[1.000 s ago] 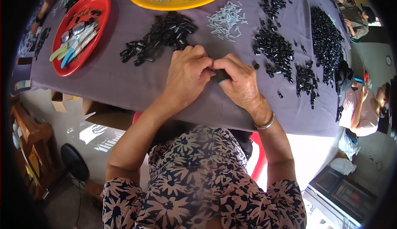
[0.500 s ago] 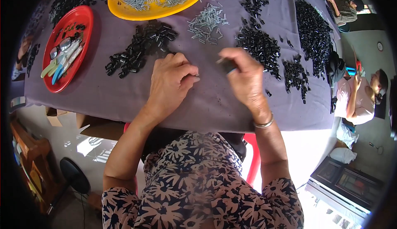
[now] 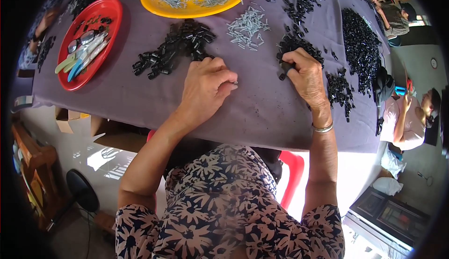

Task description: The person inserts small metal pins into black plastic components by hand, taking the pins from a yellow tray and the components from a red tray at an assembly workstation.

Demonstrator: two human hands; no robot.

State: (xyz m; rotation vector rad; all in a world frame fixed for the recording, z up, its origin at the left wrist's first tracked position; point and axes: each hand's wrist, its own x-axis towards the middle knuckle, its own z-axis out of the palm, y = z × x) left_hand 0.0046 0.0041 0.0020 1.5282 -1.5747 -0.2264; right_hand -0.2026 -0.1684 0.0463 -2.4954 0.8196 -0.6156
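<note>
Head view: one view only, looking down on a counter (image 3: 140,100) under a purple cloth.
Left hand (image 3: 206,88): fingers curled shut on a small silver pin (image 3: 235,82), its tip just showing, beside the near pile of black plastic pieces (image 3: 175,48).
Right hand (image 3: 306,79): fingers pinched closed on one black plastic piece (image 3: 285,67), at the near edge of a second black heap (image 3: 299,46).
Loose pins (image 3: 248,25): scattered between the piles, near the yellow plate (image 3: 154,4) of pins.
Risk, drop: the pin is tiny and could slip from the grip and be lost on the cloth.
Risk, scatter: a sweeping wrist could push black pieces toward the right edge.
Open room: bare cloth lies between the hands and the near edge.
Edges: the near counter edge sits just under the forearms; the red plate (image 3: 110,13) of tools is far left, well apart.
</note>
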